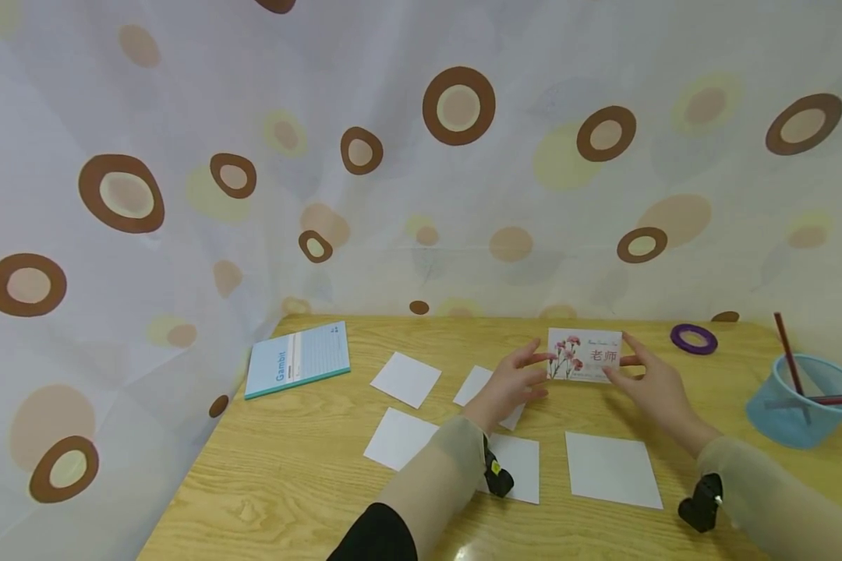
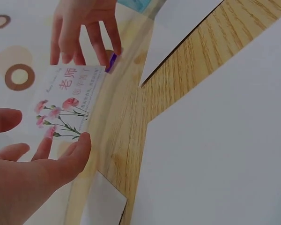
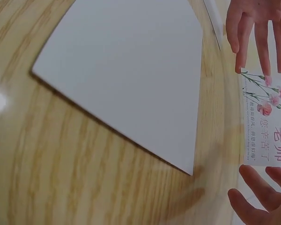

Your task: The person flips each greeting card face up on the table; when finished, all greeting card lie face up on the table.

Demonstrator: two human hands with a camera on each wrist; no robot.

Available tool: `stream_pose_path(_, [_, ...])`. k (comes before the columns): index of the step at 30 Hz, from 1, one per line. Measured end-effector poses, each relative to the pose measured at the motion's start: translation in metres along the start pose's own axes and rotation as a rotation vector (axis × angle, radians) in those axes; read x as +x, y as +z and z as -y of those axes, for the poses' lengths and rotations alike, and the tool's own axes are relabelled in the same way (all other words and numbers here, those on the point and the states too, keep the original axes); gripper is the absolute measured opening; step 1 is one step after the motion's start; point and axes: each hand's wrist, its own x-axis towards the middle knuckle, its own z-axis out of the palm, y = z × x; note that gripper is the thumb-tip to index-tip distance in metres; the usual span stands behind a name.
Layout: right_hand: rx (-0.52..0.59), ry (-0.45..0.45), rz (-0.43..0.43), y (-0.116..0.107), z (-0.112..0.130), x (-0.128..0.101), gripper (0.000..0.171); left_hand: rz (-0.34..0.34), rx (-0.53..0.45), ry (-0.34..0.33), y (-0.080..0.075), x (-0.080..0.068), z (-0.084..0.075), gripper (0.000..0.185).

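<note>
Closest to you, toward the near edge of the table (image 1: 252, 483), there's a blank white sheet (image 1: 616, 471) lying flat by your right sleeve, and another one (image 1: 525, 460) partly hidden behind your left arm. A third blank sheet (image 1: 393, 439) sits further left.

Past those, the printed card (image 1: 581, 343) (pink flowers, red characters) looks lifted clear of the tabletop, upright between your hands with its front facing you, nearer the far edge than the near one. I'd keep the grip light and right at the margins so it doesn't bow or get smudged, and keep both sides level. Stray fingertips over the print would just block it.

Hands: your right hand (image 1: 656, 389) pinches the card's right side, thumb over the lower front corner, other fingers loosely bent. Your left hand (image 1: 508, 382) is looser, fingers spread and mostly straight, tips just touching the card's left edge. I'd even out the support so the right isn't doing all the work.

Toward the right edge there's a light blue container (image 1: 786, 413) with dark red sticks in it. Two smaller blank pieces lie further back left of the card, one partly behind your left hand. A notebook (image 1: 298, 358) sits by the far left corner, and a purple ring (image 1: 679, 340) near the far edge, toward the right.
</note>
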Motion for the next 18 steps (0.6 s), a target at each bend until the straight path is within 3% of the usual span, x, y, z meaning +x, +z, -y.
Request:
stream_pose_path(8, [-0.019,-0.026,0.005,-0.0011,-0.0048,0.0047,0.08,-0.006,0.001,-0.021,0.0003,-0.0026,-0.0037,0.066])
stream_pose_path(18, [-0.055,0.016,0.092,0.0018,-0.006,0.0088,0.089,-0.024,0.025,-0.066,-0.0001,0.0002,0.0007,0.066])
